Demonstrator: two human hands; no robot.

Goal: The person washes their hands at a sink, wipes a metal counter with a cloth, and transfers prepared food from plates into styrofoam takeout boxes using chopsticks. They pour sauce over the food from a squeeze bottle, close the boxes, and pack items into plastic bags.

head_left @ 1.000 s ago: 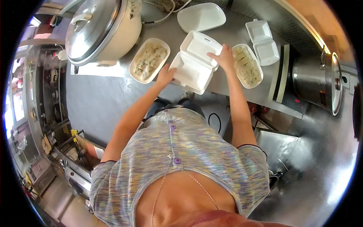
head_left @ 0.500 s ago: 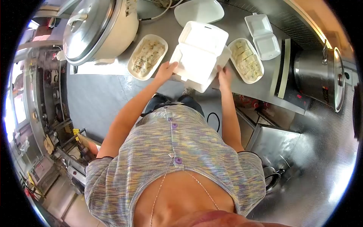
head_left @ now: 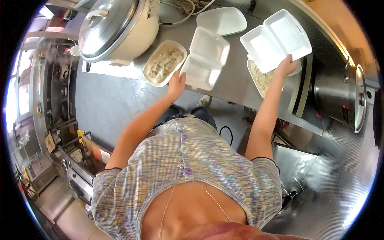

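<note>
My left hand (head_left: 176, 86) is closed on the near left edge of an open white foam takeout box (head_left: 204, 58), which is at the counter's front edge. With my right hand (head_left: 286, 67) I grip a second open foam box (head_left: 276, 40) by its near edge, over the right of the counter. Beneath that box, an oval dish of pale rolled food (head_left: 263, 79) is partly covered. Left of my left hand lies another white dish of pale food with dark flecks (head_left: 165, 63). Both boxes are empty inside.
A large cooker with a metal lid (head_left: 116, 32) stands at the back left, its cord running behind. A white foam tray (head_left: 222, 21) lies at the back of the steel counter (head_left: 236, 60). At right, a steel pot (head_left: 338, 94) sits on a black hob.
My hands have moved apart. The right one has carried a foam box rightward over the right dish, hiding the smaller box there. The left one keeps its box near the left dish.
</note>
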